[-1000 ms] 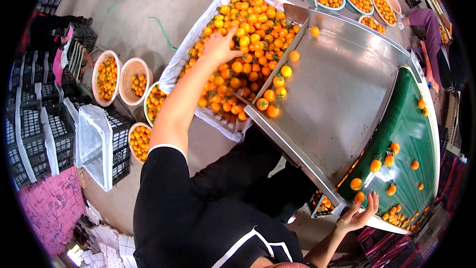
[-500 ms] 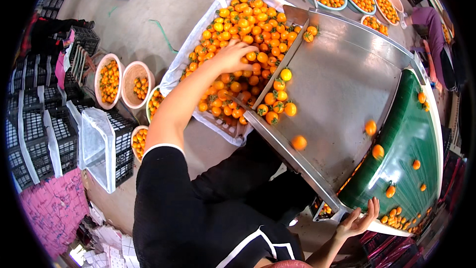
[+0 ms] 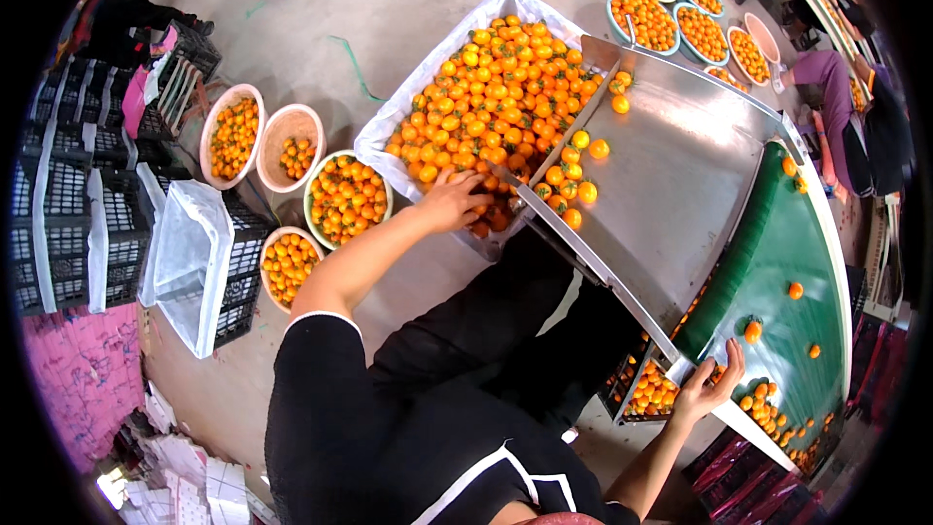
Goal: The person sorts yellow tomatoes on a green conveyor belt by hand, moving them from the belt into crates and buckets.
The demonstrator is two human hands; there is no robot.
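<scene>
My left hand (image 3: 455,200) reaches over the near corner of a crate lined with white plastic (image 3: 398,126), heaped with orange cherry tomatoes (image 3: 486,102). Its fingers are apart and rest against the fruit by the metal tray's corner. Beside the crate slopes a metal tray (image 3: 671,156), with several tomatoes along its crate-side edge. A green belt (image 3: 768,272) lies beyond the tray and carries scattered tomatoes. At the belt's near edge my right hand (image 3: 709,391) is loosely cupped, a small tomato (image 3: 718,372) between thumb and fingers.
Tubs of tomatoes (image 3: 348,199) stand on the floor at left, near stacked black crates (image 3: 68,194). More filled basins (image 3: 643,21) stand at the far right, where another person's leg (image 3: 826,87) shows. A black crate of tomatoes (image 3: 651,394) sits under the tray's near corner.
My left hand has drawn back from the middle of the heap to its near edge. A tomato now shows in my right hand. Loose tomatoes have rolled off the tray's lower part, and the view has shifted.
</scene>
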